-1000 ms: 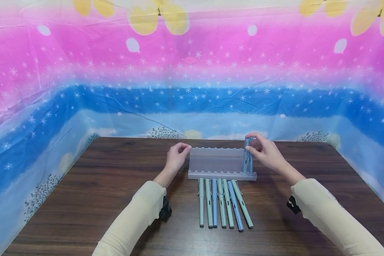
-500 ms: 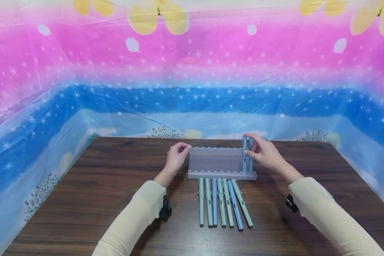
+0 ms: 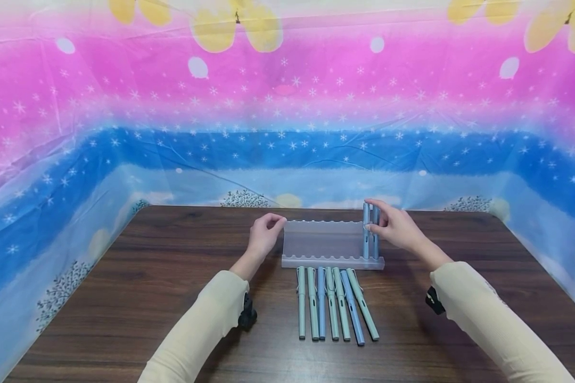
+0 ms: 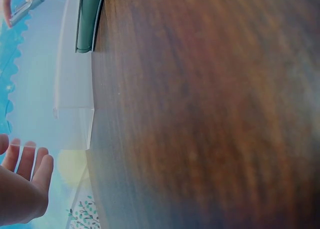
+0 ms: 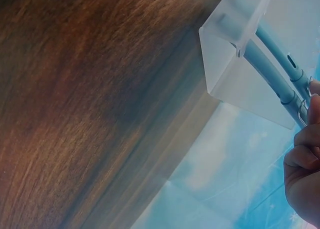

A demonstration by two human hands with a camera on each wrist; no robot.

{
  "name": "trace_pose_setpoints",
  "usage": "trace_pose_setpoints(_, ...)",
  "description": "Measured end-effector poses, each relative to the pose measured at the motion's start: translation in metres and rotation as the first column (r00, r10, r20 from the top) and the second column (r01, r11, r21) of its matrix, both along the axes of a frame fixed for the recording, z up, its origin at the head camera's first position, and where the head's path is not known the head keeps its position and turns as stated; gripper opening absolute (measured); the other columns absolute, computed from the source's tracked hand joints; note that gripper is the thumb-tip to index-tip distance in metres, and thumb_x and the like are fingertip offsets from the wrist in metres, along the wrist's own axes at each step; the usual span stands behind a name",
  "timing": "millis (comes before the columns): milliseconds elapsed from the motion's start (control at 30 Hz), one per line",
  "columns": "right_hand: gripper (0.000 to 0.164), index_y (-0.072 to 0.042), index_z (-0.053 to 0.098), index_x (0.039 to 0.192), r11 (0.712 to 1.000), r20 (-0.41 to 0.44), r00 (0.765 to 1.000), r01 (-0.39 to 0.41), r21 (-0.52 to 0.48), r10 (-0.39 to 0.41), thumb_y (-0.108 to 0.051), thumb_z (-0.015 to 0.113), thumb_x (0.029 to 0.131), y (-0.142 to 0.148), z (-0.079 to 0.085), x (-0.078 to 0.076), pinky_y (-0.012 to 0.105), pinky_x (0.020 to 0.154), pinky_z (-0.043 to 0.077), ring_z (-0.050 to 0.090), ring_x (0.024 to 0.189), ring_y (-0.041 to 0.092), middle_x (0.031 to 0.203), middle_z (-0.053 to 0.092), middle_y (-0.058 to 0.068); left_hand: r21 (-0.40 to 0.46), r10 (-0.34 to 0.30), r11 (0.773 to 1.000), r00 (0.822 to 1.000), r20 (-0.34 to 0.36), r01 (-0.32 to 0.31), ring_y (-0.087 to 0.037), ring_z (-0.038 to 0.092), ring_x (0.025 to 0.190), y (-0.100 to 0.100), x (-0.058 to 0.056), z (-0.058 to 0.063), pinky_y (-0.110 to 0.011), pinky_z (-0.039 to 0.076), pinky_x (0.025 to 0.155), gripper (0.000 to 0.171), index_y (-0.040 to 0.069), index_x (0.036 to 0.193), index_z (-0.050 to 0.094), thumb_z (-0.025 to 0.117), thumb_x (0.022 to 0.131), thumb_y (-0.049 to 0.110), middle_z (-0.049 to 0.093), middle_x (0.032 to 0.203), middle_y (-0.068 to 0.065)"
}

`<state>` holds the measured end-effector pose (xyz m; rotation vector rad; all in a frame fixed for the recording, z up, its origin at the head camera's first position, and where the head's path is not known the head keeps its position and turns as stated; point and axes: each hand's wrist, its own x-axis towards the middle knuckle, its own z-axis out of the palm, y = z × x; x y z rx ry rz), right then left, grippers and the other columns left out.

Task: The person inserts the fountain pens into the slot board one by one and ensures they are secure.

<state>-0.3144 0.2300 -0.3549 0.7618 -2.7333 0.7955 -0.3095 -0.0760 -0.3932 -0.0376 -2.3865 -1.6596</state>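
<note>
There are nine pens (image 3: 333,306), seemingly five green and four bluish, and one rack (image 3: 323,239).

Can't really tell if this is a home or a studio tbh. It's kind of a booth setup: dark wood-grain worktop (image 3: 148,255) hemmed in on three sides by creased pink-and-blue cloth (image 3: 287,114) printed with snowflakes.

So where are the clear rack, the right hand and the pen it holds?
Clear rack (image 3: 323,239): head view, on its back panel.
Right hand (image 3: 396,227): head view, on its back.
Held pen (image 3: 366,244): head view, on its barrel.
</note>
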Motion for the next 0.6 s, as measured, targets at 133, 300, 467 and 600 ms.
trace_pose_setpoints(133, 0.061, -0.011, 0.034, 0.135, 1.000, 0.013, 1.000, 0.000, 0.002, 0.000, -0.017, 0.063, 0.082, 0.0001, 0.0001, -0.0010, 0.031, 0.043, 0.036, 0.041, 0.044, 0.015, 0.055, 0.047, -0.001, 0.000, 0.001, 1.000, 1.000, -0.004, -0.001, -0.020, 0.054, 0.086, 0.0002, -0.0001, 0.0001, -0.033, 0.043, 0.076, 0.018, 0.004, 0.093, 0.063, 0.058, 0.086, 0.020, 0.061, 0.091, -0.007)
trace_pose_setpoints(300, 0.061, -0.011, 0.034, 0.135, 1.000, 0.017, 1.000, 0.005, 0.001, -0.005, -0.017, 0.064, 0.082, -0.0001, -0.0001, -0.0012, 0.031, 0.043, 0.036, 0.041, 0.044, 0.015, 0.055, 0.047, -0.002, -0.007, 0.007, 1.000, 1.000, -0.015, -0.007, -0.020, 0.054, 0.086, 0.0002, -0.0010, -0.0006, -0.033, 0.043, 0.076, 0.018, 0.004, 0.092, 0.064, 0.058, 0.086, 0.019, 0.061, 0.090, -0.007)
trace_pose_setpoints(467, 0.062, -0.011, 0.033, 0.136, 1.000, 0.000, 1.000, -0.001, -0.001, 0.001, -0.017, 0.064, 0.082, 0.0004, -0.0007, -0.0013, 0.031, 0.044, 0.036, 0.042, 0.045, 0.015, 0.056, 0.047, -0.002, -0.006, 0.006, 1.000, 1.000, -0.015, -0.006, -0.020, 0.054, 0.085, 0.0001, -0.0005, -0.0001, -0.033, 0.043, 0.076, 0.018, 0.003, 0.092, 0.064, 0.058, 0.086, 0.020, 0.061, 0.090, -0.007)
trace_pose_setpoints(600, 0.065, -0.012, 0.030, 0.137, 1.000, -0.015, 1.000, -0.013, -0.026, 0.013, -0.019, 0.064, 0.082, 0.0018, -0.0007, -0.0005, 0.031, 0.044, 0.036, 0.042, 0.046, 0.015, 0.055, 0.048, -0.002, -0.005, 0.002, 1.000, 1.000, -0.011, -0.003, -0.020, 0.054, 0.085, 0.0000, -0.0002, -0.0002, -0.033, 0.043, 0.076, 0.018, 0.004, 0.093, 0.063, 0.058, 0.086, 0.020, 0.061, 0.090, -0.007)
